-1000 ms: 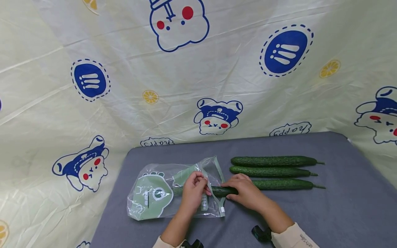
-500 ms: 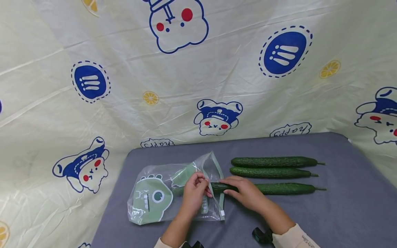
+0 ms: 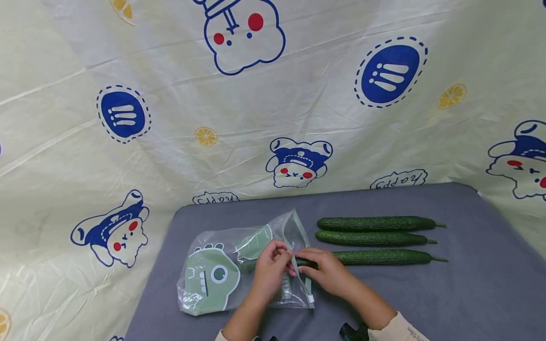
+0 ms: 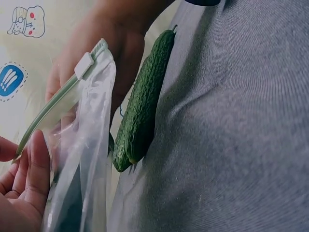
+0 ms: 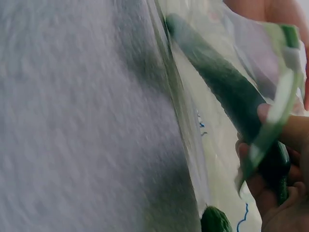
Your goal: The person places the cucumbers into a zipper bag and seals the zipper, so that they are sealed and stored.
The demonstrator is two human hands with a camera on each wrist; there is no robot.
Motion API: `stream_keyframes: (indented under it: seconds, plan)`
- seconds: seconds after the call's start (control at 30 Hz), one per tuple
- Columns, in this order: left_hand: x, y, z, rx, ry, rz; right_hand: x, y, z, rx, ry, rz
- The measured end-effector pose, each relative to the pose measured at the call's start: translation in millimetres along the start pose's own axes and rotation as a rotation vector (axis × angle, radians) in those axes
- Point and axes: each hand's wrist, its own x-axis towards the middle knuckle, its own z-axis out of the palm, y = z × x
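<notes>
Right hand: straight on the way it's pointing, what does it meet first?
Beyond the cucumber it holds, probably the clear zip bag, at the green rim the left hand pinches. Depth is unclear; the right hand may be partly inside the mouth.

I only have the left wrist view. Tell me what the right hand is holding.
Observer: In the right wrist view, the right hand grips a cucumber near one end, most of its length inside the clear zip bag.
Operator: Describe what's printed on it.
Observer: The head view shows a green cartoon head, dinosaur-like, with a round eye and teeth.
Operator: Now lay out the other cucumbers.
Observer: Three lie roughly parallel on the gray tabletop, the one nearest the person set slightly apart.
</notes>
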Motion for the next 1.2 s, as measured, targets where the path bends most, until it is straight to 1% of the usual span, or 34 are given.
stream_keyframes:
  seconds: [0.03, 0.2, 0.33, 0.47, 0.6, 0.73, 0.83, 0.97, 1.03, 1.2]
  plan:
    - [-0.8, 0.3, 0.8, -0.002, -0.005, 0.002, -0.1, 0.0, 1.9, 0.015, -0.001, -0.002]
    - [-3.7, 1.6, 4.2, -0.007, -0.023, -0.001, 0.2, 4.6, 11.2, 0.105, 0.006, 0.039]
    - [-4.5, 1.0, 6.0, -0.001, -0.028, -0.008, 1.0, 7.8, 18.4, 0.197, 0.013, 0.109]
    - [-4.8, 0.6, 7.1, -0.008, -0.030, 0.000, 2.6, 8.4, 22.8, 0.249, 0.018, 0.138]
    - [-5.7, 2.1, 7.6, -0.019, -0.035, 0.005, 3.9, 8.0, 24.7, 0.297, -0.003, 0.147]
    - [-5.0, 3.0, 6.7, -0.025, -0.016, 0.003, 4.4, 8.1, 25.0, 0.353, -0.037, 0.170]
    - [-4.3, 3.0, 5.2, -0.024, -0.001, 0.004, 4.4, 8.6, 24.5, 0.431, -0.055, 0.220]
    - [-3.9, 2.7, 3.9, -0.016, 0.000, 0.008, 3.9, 10.5, 23.6, 0.530, -0.070, 0.278]
    - [-3.9, 2.4, 3.7, -0.009, -0.004, 0.004, 3.7, 12.0, 23.7, 0.545, -0.077, 0.277]
    - [-3.5, 2.1, 4.2, -0.009, -0.008, -0.002, 3.7, 17.0, 25.6, 0.494, -0.076, 0.212]
